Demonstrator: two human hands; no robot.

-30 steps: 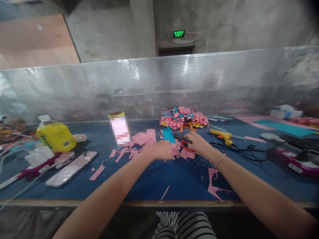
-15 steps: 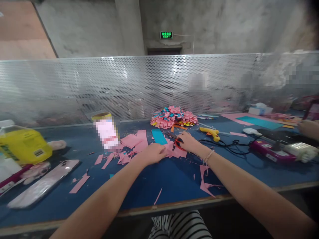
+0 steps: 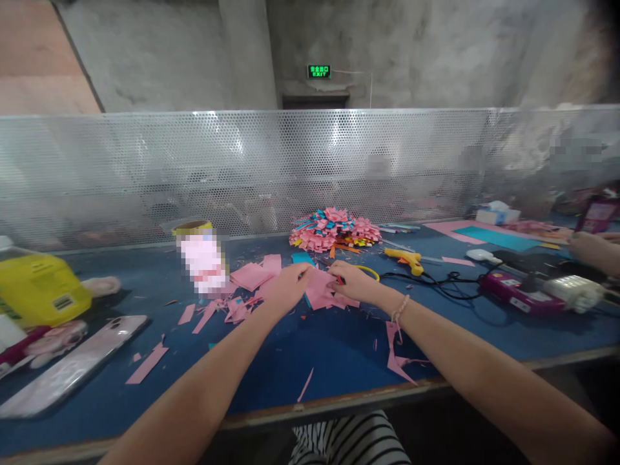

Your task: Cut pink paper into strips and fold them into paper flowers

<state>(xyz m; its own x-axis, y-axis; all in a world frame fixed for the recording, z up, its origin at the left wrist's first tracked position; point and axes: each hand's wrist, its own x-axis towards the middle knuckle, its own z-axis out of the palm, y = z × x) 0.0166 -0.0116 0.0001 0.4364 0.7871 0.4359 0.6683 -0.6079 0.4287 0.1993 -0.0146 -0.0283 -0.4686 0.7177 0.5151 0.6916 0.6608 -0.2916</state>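
Observation:
A piece of pink paper (image 3: 320, 290) stands between my hands. My left hand (image 3: 289, 284) pinches its left edge, thumb and fingers together. My right hand (image 3: 356, 282) is closed around scissors (image 3: 341, 280); only a bit of the red-and-black handle and a dark blade tip show past the fingers. That hand also touches the right side of the pink paper. Behind it, a strip of blue paper (image 3: 303, 258) lies partly covered. Cut pink pieces (image 3: 254, 276) are heaped left of my left hand. A yellow curved handle or ring (image 3: 371, 272) shows behind my right hand.
A mound of folded pink and blue paper (image 3: 334, 229) sits behind my hands. To the right lie a yellow glue gun (image 3: 405, 259) and a purple power strip (image 3: 523, 294) with cables. A phone (image 3: 72, 368) and a yellow-liquid bottle (image 3: 41, 287) are at left. Another person's hand (image 3: 593, 248) shows far right.
My left hand has lifted a pink paper up from the table, covering part of the blue strip. My right hand has shifted left towards it, the scissors still in its grip.

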